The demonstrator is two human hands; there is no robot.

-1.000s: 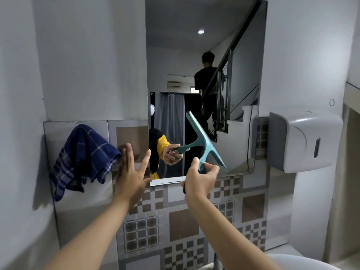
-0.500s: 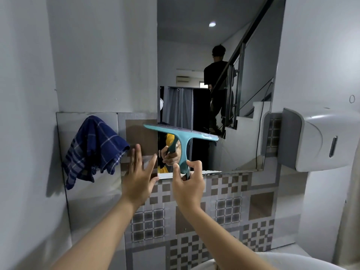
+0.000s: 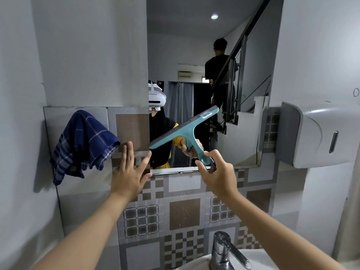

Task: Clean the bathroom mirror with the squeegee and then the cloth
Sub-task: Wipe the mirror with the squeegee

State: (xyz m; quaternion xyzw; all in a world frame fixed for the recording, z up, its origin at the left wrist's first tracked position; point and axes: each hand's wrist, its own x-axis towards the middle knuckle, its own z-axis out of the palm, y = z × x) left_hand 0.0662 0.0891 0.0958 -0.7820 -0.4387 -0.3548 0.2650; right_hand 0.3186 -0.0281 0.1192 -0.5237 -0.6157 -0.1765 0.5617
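Note:
The tall mirror [image 3: 194, 45] hangs on the wall ahead, above patterned tiles. My right hand [image 3: 218, 173] grips the handle of a teal squeegee [image 3: 187, 131] in front of the mirror's lower part. Its blade is tilted, left end low and right end high. My left hand [image 3: 130, 170] rests flat on the tiled wall just left of the mirror's bottom corner, fingers spread, holding nothing. A blue checked cloth [image 3: 81, 143] hangs on the wall to the left, its corner close to my left fingertips.
A white paper dispenser [image 3: 319, 133] juts from the wall on the right. A chrome tap [image 3: 226, 252] and the white basin rim [image 3: 259, 258] sit below. The mirror reflects a person on stairs behind me.
The squeegee blade has swung from steeply slanted, through level, to tilted up at the right, and my right hand has shifted rightwards. The view has dropped and now shows the tap. My left hand stays on the tiles.

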